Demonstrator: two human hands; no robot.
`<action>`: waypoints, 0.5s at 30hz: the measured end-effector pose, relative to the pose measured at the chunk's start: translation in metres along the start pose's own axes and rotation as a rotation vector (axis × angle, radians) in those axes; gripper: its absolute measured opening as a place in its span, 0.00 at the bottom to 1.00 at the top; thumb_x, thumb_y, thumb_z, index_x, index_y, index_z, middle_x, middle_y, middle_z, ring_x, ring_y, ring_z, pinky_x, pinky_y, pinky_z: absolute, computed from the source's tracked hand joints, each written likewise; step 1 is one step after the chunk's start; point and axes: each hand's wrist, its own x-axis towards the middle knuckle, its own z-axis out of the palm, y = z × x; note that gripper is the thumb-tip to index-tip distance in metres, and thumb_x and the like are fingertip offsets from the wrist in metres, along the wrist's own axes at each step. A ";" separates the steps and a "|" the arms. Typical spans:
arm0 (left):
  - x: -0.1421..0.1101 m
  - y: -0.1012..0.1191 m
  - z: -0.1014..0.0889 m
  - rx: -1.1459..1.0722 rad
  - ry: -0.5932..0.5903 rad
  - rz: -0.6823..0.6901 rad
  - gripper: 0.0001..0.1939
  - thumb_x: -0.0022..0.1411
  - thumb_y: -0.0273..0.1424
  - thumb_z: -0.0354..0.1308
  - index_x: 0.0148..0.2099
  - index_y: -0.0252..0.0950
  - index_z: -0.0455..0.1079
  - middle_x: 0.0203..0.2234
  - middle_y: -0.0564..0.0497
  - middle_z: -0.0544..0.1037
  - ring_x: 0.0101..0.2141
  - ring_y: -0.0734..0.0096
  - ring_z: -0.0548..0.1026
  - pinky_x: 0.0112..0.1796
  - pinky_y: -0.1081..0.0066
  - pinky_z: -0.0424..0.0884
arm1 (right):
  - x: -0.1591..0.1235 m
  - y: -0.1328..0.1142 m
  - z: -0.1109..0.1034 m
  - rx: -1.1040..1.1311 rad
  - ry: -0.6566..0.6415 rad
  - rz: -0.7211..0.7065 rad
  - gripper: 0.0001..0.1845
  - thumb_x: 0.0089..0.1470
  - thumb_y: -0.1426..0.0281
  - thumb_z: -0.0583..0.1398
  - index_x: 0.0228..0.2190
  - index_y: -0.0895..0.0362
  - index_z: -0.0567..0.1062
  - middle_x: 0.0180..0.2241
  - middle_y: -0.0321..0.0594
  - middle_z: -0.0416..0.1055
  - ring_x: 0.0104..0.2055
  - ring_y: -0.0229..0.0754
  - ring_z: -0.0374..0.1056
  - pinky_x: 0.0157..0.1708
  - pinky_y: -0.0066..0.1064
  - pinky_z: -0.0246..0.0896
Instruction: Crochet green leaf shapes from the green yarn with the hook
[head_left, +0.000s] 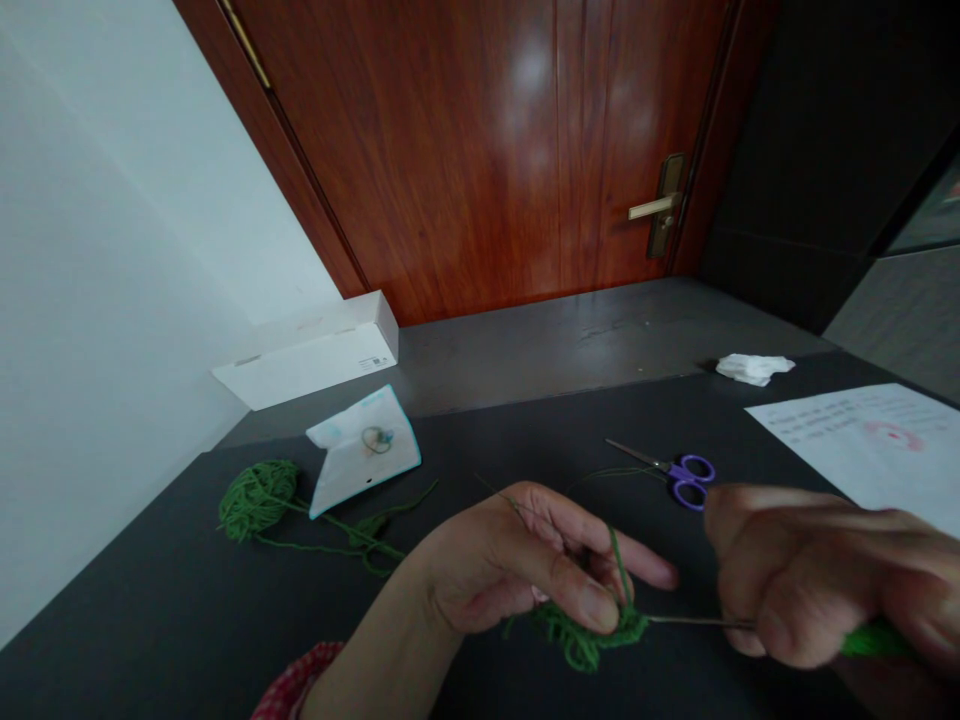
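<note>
My left hand (pixel 555 560) pinches a small piece of green crochet work (pixel 581 640) between thumb and fingers. A strand of green yarn (pixel 619 560) runs up from the work over its index finger. In my right hand (pixel 817 570) is a crochet hook (pixel 701 621) with a thin metal shaft and a green handle. Its tip reaches into the edge of the crochet work, where the hook end is hidden. Left of my left hand lies a ball of green yarn (pixel 259 495), with loose strands trailing toward my wrist.
Purple-handled scissors (pixel 688 480) lie beyond my hands, beside a thin dark thread. A white plastic packet (pixel 367 450) holds a small coiled item. Behind it stands a white box (pixel 322 365). A crumpled tissue (pixel 754 368) and a printed sheet (pixel 862 440) are at the right.
</note>
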 end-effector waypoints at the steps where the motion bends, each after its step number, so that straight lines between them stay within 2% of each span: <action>1: 0.000 -0.001 0.000 -0.007 -0.005 0.001 0.19 0.36 0.23 0.66 0.36 0.30 0.82 0.21 0.51 0.76 0.23 0.77 0.69 0.23 0.78 0.62 | 0.001 0.001 0.000 0.210 -0.031 0.053 0.28 0.68 0.61 0.42 0.26 0.50 0.74 0.16 0.35 0.73 0.18 0.39 0.69 0.21 0.34 0.63; 3: 0.001 -0.002 0.000 -0.017 -0.010 0.000 0.19 0.36 0.23 0.66 0.36 0.29 0.82 0.22 0.51 0.77 0.22 0.79 0.69 0.23 0.79 0.62 | 0.001 -0.001 0.002 0.585 -0.004 0.216 0.24 0.67 0.62 0.46 0.31 0.54 0.78 0.22 0.40 0.77 0.23 0.41 0.72 0.26 0.36 0.63; 5: 0.000 -0.002 -0.001 -0.012 -0.022 -0.033 0.19 0.36 0.23 0.66 0.37 0.30 0.82 0.22 0.52 0.77 0.23 0.79 0.70 0.23 0.79 0.62 | 0.000 -0.005 0.009 0.745 0.133 0.367 0.24 0.66 0.62 0.49 0.30 0.55 0.81 0.23 0.41 0.78 0.25 0.42 0.71 0.27 0.36 0.61; 7: 0.000 -0.003 -0.002 -0.004 -0.039 -0.057 0.19 0.37 0.24 0.67 0.37 0.31 0.82 0.22 0.52 0.77 0.23 0.78 0.71 0.24 0.79 0.63 | 0.000 -0.009 0.016 0.819 0.193 0.447 0.24 0.65 0.61 0.51 0.28 0.55 0.82 0.21 0.40 0.78 0.24 0.41 0.69 0.26 0.35 0.60; 10: -0.001 -0.002 -0.004 -0.005 -0.023 -0.031 0.19 0.38 0.23 0.67 0.38 0.31 0.82 0.23 0.51 0.77 0.23 0.77 0.70 0.24 0.78 0.63 | 0.002 -0.009 0.021 0.886 0.212 0.550 0.26 0.64 0.61 0.51 0.24 0.55 0.82 0.18 0.40 0.76 0.22 0.41 0.65 0.24 0.35 0.58; 15: -0.004 0.001 0.001 0.025 0.132 0.140 0.16 0.43 0.23 0.67 0.38 0.33 0.82 0.23 0.52 0.77 0.25 0.78 0.70 0.28 0.77 0.63 | 0.008 -0.003 0.026 1.004 0.298 0.771 0.27 0.65 0.61 0.50 0.20 0.54 0.78 0.15 0.39 0.71 0.21 0.39 0.62 0.24 0.32 0.57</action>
